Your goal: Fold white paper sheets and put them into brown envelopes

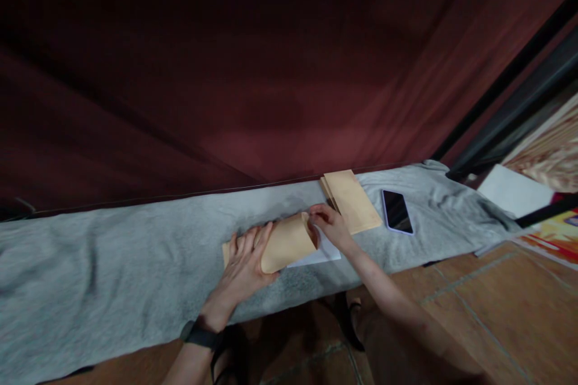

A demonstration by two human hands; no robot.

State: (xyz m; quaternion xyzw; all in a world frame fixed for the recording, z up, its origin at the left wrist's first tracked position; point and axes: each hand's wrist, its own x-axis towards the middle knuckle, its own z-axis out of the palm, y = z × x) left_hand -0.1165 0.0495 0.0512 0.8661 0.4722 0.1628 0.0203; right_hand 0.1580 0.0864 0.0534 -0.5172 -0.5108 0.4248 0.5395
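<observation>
A tan paper envelope lies across the grey cloth, its mouth bulging apart at the right end. My left hand rests on the envelope's left part with fingers spread, pressing it down. At the mouth, my right hand has its fingers curled around the upper edge. Its fingertips are partly hidden there. A white sheet of paper shows beneath the envelope's right end and my right hand. Just behind that hand lies a small stack of tan envelopes.
A phone with a dark screen lies right of the stack. The grey cloth covers a long narrow surface against a dark red curtain. Black bars and printed sheets stand at the right, above a tiled floor.
</observation>
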